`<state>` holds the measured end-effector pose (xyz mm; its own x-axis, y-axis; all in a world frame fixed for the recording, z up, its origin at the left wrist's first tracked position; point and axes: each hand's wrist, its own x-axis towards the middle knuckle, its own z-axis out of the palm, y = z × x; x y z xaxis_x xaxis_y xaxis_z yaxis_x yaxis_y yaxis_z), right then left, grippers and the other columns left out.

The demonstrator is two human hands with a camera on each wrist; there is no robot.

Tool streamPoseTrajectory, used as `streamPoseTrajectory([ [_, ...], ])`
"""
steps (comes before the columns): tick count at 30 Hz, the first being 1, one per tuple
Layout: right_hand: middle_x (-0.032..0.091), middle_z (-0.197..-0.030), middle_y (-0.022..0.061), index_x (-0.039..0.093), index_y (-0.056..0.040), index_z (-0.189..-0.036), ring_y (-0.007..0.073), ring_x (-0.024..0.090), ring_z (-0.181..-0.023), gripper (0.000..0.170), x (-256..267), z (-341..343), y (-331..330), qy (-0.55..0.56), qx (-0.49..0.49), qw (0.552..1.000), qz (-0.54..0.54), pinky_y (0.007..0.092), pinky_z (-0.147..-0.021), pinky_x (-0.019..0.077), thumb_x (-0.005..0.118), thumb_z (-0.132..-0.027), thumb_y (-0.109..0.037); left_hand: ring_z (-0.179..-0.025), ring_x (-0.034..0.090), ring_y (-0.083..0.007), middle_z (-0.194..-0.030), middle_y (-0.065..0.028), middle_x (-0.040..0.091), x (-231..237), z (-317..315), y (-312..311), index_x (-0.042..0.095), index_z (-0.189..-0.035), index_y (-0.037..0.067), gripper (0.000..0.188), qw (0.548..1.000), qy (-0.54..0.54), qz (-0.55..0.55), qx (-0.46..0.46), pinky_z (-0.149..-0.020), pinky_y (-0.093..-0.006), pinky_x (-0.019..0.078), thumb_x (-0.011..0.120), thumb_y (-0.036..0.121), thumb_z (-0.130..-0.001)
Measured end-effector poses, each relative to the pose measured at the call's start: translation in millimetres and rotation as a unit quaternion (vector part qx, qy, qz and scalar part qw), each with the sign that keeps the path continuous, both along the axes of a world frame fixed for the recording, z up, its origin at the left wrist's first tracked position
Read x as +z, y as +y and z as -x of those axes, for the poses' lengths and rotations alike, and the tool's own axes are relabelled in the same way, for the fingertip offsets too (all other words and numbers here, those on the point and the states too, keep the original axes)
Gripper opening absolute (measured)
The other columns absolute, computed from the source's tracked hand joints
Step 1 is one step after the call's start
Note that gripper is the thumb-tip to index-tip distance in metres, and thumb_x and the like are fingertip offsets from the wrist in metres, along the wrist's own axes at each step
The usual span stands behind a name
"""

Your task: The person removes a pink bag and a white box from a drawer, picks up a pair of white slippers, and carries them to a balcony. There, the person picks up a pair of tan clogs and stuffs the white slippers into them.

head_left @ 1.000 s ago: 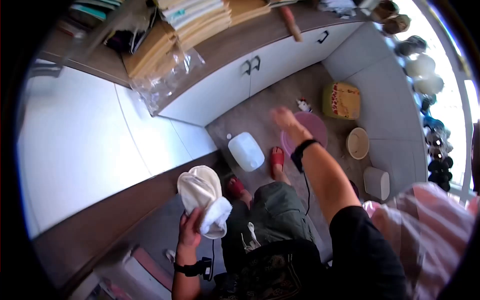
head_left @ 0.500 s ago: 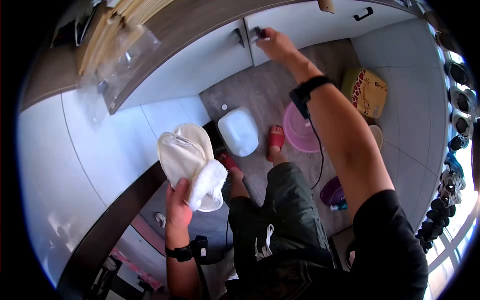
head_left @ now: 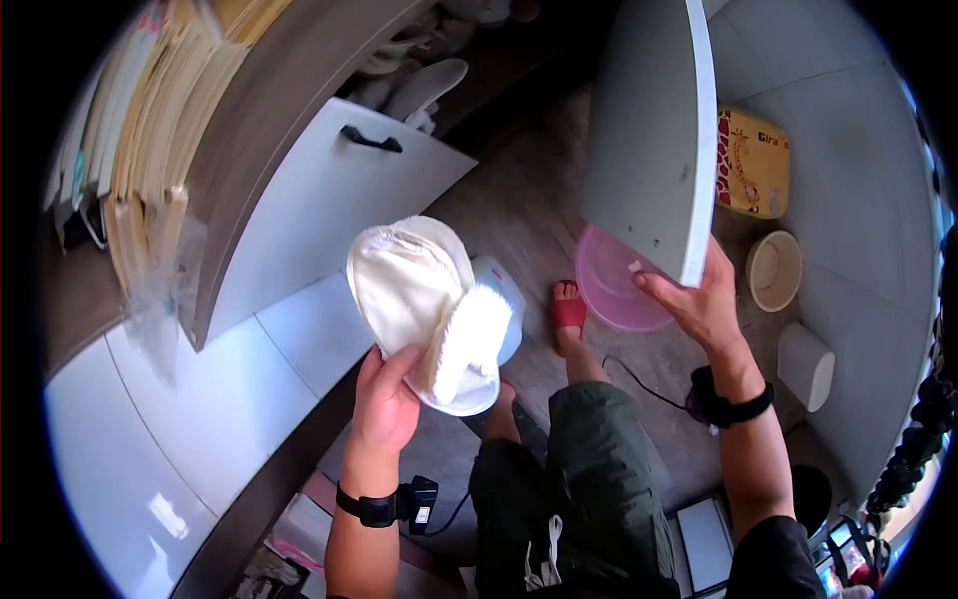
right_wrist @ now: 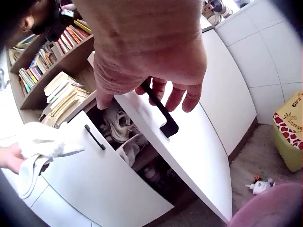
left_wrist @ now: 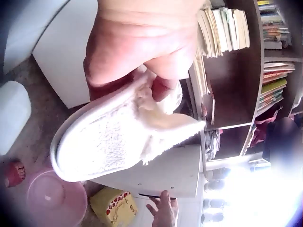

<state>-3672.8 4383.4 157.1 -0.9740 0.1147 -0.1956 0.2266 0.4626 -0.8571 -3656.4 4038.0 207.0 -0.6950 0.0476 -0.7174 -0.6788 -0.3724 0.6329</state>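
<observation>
In the head view my left hand (head_left: pixel 389 404) holds a pair of cream slippers (head_left: pixel 399 275) with fluffy white trim, thumb across the near one. The left wrist view shows a pale slipper sole (left_wrist: pixel 104 142) below the fingers. My right hand (head_left: pixel 709 304) grips the edge of a white cabinet door (head_left: pixel 649 140), which stands swung out; the thumb lies on its inner face. Seen from the right wrist, fingers curl by the black handle (right_wrist: pixel 163 113) on its outer side. Shoes (head_left: pixel 429 90) sit inside the cabinet, and the other door (head_left: pixel 329 190) is also ajar.
A pink basin (head_left: pixel 619 285) stands on the floor under the door's lower corner. Beyond are a giraffe-print box (head_left: pixel 753 165), a beige bucket (head_left: pixel 774 272) and a white bin (head_left: pixel 805 366). Stacked papers (head_left: pixel 150 110) lie on the cabinet top. A white jug (head_left: pixel 511 299) is partly behind the slippers.
My right hand first reached to the closed cabinet's handle, then drew the door outward toward me. The other door has come ajar too. My left hand still holds the slippers.
</observation>
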Motion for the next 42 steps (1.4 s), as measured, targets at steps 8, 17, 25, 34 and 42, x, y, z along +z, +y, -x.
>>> streamPoseTrajectory([
  [8,0.062,-0.099,0.0114,0.058,-0.0048,-0.112,0.0285,0.062,-0.091,0.054,-21.6,-14.5,34.7,0.074,-0.041,0.994,-0.066,0.0351,-0.079,0.0495,0.083,-0.065,-0.018,-0.127,0.046,-0.0214,-0.137,-0.0073,0.05,-42.9,73.9,64.9,0.04,-0.139,0.004,0.046,0.997,-0.017,-0.067,-0.018,-0.108,-0.0384,0.0341,0.049,0.02,-0.096],
  [17,0.062,-0.1,0.0119,0.059,-0.0066,-0.112,0.0286,0.063,-0.092,0.057,-31.9,-20.3,53.2,0.103,-0.032,0.992,-0.063,0.035,-0.079,0.0497,0.085,-0.062,-0.014,-0.128,0.043,-0.022,-0.139,-0.0066,0.046,-63.8,180.9,128.4,0.04,-0.139,0.008,0.048,0.995,0.093,-0.017,0.025,-0.109,-0.0424,0.0293,0.045,0.034,-0.099],
  [25,0.063,-0.089,0.0096,0.061,-0.0011,-0.105,0.0189,0.063,-0.08,0.034,-47.4,-55.3,87.6,0.028,-0.185,0.973,-0.134,0.0323,-0.068,0.0512,0.074,-0.075,-0.012,-0.128,0.044,-0.0229,-0.138,-0.0086,0.048,-73.8,186.3,110.9,0.039,-0.139,0.007,0.046,0.993,0.101,0.057,0.008,-0.109,-0.0419,0.032,0.041,0.033,-0.101],
  [34,0.042,-0.141,0.0176,0.03,-0.0032,-0.145,0.0272,0.044,-0.128,0.063,-53.7,-53.6,51.0,-0.148,-0.336,0.913,0.177,0.0412,-0.104,0.0387,0.058,-0.095,-0.028,-0.112,0.055,-0.0156,-0.125,-0.0069,0.057,-85.8,83.4,120.9,0.045,-0.132,0.001,0.05,0.998,-0.008,0.042,-0.047,-0.098,-0.032,0.0436,0.063,0.025,-0.092],
  [42,0.053,-0.129,0.0153,0.033,0.0038,-0.14,0.0247,0.053,-0.117,0.072,-65.2,32.3,-50.5,-0.262,-0.119,0.815,0.503,0.0355,-0.101,0.0407,0.069,-0.087,-0.027,-0.104,0.055,-0.0145,-0.116,-0.0107,0.06,-79.3,91.3,107.0,0.046,-0.127,-0.004,0.053,0.948,0.056,0.139,-0.282,-0.091,-0.029,0.045,0.063,0.032,-0.093],
])
